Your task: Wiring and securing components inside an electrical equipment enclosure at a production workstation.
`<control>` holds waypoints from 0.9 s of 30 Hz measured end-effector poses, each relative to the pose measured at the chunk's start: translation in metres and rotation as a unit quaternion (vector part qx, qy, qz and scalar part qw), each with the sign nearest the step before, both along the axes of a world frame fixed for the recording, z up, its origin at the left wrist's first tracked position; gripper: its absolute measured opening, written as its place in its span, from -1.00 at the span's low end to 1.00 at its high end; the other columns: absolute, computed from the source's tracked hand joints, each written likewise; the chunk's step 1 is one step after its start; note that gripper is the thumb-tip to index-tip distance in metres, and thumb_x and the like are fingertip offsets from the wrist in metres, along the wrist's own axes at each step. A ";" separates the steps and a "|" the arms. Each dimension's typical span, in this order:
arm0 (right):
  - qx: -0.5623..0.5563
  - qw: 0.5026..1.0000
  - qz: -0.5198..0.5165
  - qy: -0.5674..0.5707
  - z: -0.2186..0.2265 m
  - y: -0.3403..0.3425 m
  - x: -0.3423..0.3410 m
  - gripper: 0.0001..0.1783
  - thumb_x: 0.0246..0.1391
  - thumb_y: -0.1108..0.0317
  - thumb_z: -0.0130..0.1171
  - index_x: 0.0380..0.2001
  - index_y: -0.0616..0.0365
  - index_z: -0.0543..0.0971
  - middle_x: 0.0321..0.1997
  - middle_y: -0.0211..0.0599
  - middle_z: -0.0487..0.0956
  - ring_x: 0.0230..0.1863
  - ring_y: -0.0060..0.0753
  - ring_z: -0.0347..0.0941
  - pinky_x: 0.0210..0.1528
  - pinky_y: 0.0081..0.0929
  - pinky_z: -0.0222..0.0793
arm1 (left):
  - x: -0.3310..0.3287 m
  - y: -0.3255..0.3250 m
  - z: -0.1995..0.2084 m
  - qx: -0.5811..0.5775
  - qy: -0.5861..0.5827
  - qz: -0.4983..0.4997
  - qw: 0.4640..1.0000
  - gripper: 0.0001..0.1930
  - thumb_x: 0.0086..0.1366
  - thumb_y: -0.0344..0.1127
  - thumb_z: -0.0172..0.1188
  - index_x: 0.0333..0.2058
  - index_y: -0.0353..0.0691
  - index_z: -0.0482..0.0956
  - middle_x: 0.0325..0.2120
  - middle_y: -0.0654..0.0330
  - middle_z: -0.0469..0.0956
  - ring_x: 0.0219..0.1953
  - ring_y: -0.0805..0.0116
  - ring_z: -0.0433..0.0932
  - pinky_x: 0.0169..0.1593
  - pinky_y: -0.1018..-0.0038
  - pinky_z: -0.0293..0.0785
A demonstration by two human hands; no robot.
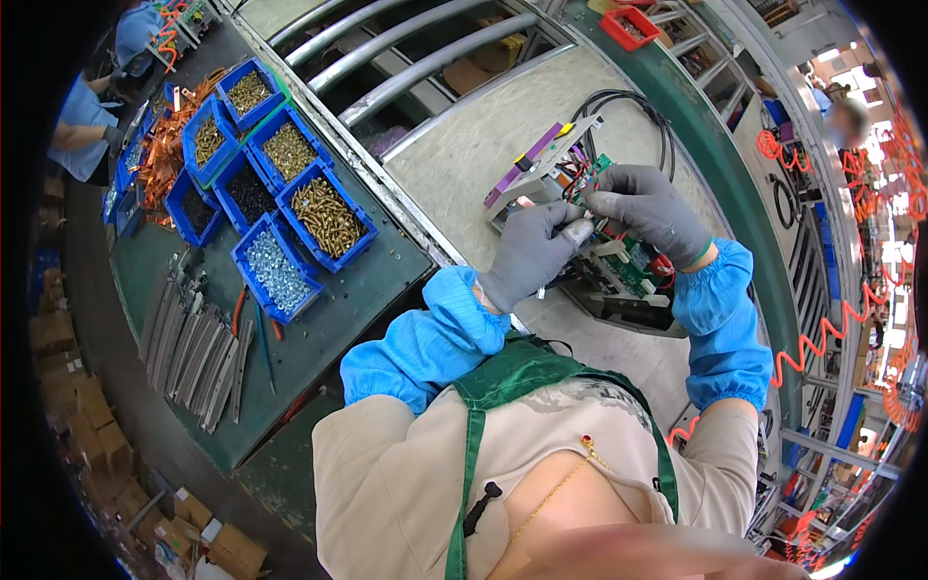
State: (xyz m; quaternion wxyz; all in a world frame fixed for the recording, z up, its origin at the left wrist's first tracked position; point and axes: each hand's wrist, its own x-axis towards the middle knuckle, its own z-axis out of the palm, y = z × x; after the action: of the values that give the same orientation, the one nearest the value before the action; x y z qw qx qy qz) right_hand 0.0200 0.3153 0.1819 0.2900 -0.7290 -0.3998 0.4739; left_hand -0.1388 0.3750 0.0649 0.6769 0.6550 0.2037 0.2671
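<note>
An electrical unit [626,271] with green circuit boards, coloured wires and a purple-edged panel [522,172] sits in front of me on a pale board. Above its middle, both my grey-gloved hands meet with the fingertips close together. My left hand [532,253] comes in from the left, thumb and forefinger pinched. Opposite it, my right hand [657,208] is closed too, its fingers curled down among the wires [601,166]. What lies between the fingertips is small and mostly hidden, so I cannot make it out.
On the green bench [358,309] at left stand several blue bins, one with brass screws [329,215] and one with silvery nuts [275,269]. Metal strips [198,343] lie nearby. A black cable [646,101] loops behind the unit. Rollers [406,58] run beyond. A co-worker [82,135] is far left.
</note>
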 end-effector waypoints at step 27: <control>0.139 0.960 0.050 -0.237 -0.020 0.021 0.046 -0.79 -0.03 0.35 0.28 -0.39 0.28 0.58 -0.45 -0.36 0.49 -0.39 -0.56 0.38 -0.32 -0.50 0.32 | -0.007 0.005 -0.007 -0.046 0.028 -0.015 0.998 -0.73 0.31 -0.24 0.00 -0.31 -0.34 0.56 -0.57 0.15 0.57 -0.53 0.39 0.52 -0.40 0.42 0.43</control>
State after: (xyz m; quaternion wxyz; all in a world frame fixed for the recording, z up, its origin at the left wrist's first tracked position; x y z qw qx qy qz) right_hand 0.0663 0.3361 0.1621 0.2613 -0.7518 -0.5551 0.2416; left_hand -0.1456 0.3796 0.0581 0.7041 0.6336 0.2250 0.2285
